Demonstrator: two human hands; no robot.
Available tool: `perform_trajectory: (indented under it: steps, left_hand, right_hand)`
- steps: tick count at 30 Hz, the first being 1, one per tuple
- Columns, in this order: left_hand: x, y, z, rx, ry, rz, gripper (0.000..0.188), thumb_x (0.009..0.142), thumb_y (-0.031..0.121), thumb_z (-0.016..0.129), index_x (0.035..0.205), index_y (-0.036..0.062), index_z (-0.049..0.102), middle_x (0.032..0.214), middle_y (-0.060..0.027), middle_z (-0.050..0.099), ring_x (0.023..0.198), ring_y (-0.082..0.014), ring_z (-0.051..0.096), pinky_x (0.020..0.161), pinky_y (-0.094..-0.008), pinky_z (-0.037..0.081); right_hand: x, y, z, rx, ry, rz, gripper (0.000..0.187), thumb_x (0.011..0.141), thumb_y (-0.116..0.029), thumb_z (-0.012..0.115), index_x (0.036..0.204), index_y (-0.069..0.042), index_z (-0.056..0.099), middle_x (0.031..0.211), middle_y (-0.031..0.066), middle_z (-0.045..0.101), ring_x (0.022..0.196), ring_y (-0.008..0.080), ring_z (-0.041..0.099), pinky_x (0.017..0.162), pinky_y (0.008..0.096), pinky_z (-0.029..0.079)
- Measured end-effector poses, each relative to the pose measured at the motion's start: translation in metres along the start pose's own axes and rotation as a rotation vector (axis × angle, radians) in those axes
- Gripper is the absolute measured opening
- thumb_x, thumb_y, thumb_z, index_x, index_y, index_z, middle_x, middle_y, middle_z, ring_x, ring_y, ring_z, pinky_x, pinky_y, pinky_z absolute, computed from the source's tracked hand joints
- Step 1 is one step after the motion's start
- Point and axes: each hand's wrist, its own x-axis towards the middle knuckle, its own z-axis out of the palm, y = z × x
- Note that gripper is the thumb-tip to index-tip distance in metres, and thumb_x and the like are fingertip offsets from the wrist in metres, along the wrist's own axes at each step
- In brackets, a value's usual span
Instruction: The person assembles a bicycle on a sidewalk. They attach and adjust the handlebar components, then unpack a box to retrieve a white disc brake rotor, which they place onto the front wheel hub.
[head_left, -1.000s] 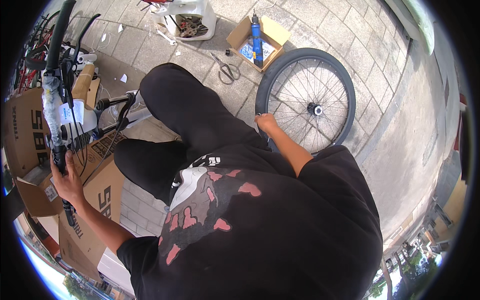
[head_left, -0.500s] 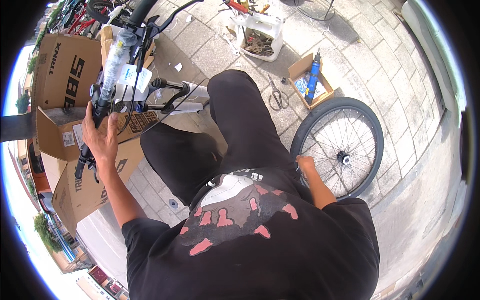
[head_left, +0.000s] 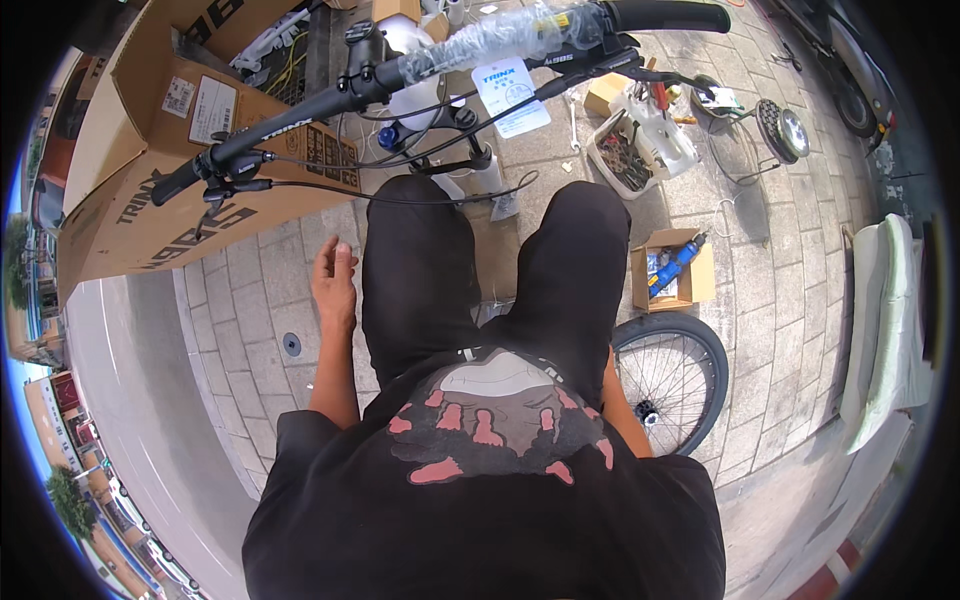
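Observation:
My left hand point(head_left: 336, 283) hangs beside my left thigh, fingers loosely bent and apart, with nothing visible in it. Ahead of it stretches a black bicycle handlebar point(head_left: 315, 107), its middle partly wrapped in clear plastic point(head_left: 490, 45). Brake levers, looping cables and a white tag point(head_left: 511, 97) hang from the bar. Below the bar, the front fork point(head_left: 484, 170) reaches down near my knees. On my right side only the forearm point(head_left: 623, 412) shows; my thigh and shirt hide the right hand. Nearest that arm lies a spoked bicycle wheel point(head_left: 715, 352) with a black tyre.
A large open carton point(head_left: 120, 185) stands at the left. Ahead to the right are a cut-open white jug point(head_left: 660, 150) of metal parts and a small cardboard box point(head_left: 698, 290) with a blue tool point(head_left: 676, 266). A wrench point(head_left: 574, 122) lies on the paving.
My left hand has let go of the handlebar and dropped beside my thigh. My right hand, earlier at the wheel's edge, is now hidden. The view has shifted, and both knees point forward.

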Motion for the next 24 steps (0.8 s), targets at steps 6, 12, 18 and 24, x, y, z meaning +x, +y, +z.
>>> perform_trajectory:
  steps: [6, 12, 18, 24]
  left_hand:
    - [-0.02, -0.09, -0.007, -0.632, -0.197, -0.564, 0.055, 0.119, 0.046, 0.066, 0.146, -0.0018, 0.072, 0.133, -0.0103, 0.08, 0.112, -0.0214, 0.078, 0.099, -0.0357, 0.063]
    - [0.01, -0.096, -0.032, -0.231, -0.019, -0.149, 0.05, 0.119, 0.039, 0.071, 0.149, -0.0008, 0.072, 0.122, -0.0084, 0.08, 0.107, -0.0159, 0.075, 0.096, -0.0306, 0.062]
    - [0.0, 0.015, -0.01, 0.06, 0.062, 0.311, 0.054, 0.117, 0.036, 0.075, 0.154, -0.0016, 0.068, 0.14, -0.0183, 0.075, 0.125, -0.0239, 0.073, 0.113, -0.038, 0.057]
    - [-0.023, 0.061, 0.041, 0.613, 0.092, 0.649, 0.054, 0.112, 0.034, 0.079, 0.153, 0.0002, 0.069, 0.152, -0.0218, 0.062, 0.148, -0.0372, 0.054, 0.127, -0.048, 0.041]
  right_hand:
    - [0.084, 0.055, -0.027, -0.025, 0.072, 0.018, 0.048, 0.11, -0.036, 0.063, 0.118, 0.008, 0.082, 0.105, 0.0277, 0.083, 0.093, 0.0341, 0.081, 0.084, 0.0496, 0.059]
    - [0.099, -0.133, -0.092, 0.024, 0.361, -0.203, 0.045, 0.108, -0.041, 0.073, 0.103, 0.002, 0.085, 0.087, 0.0109, 0.076, 0.081, 0.0229, 0.072, 0.078, 0.0417, 0.056]
    - [0.099, -0.342, -0.19, -0.242, 0.64, -0.536, 0.054, 0.106, -0.05, 0.075, 0.107, 0.003, 0.084, 0.084, 0.0101, 0.077, 0.078, 0.0194, 0.068, 0.079, 0.0414, 0.056]
    - [0.101, -0.451, -0.199, -0.924, 0.577, -0.65, 0.054, 0.105, -0.055, 0.072, 0.136, -0.012, 0.082, 0.136, 0.0192, 0.081, 0.13, 0.0418, 0.076, 0.111, 0.0572, 0.058]
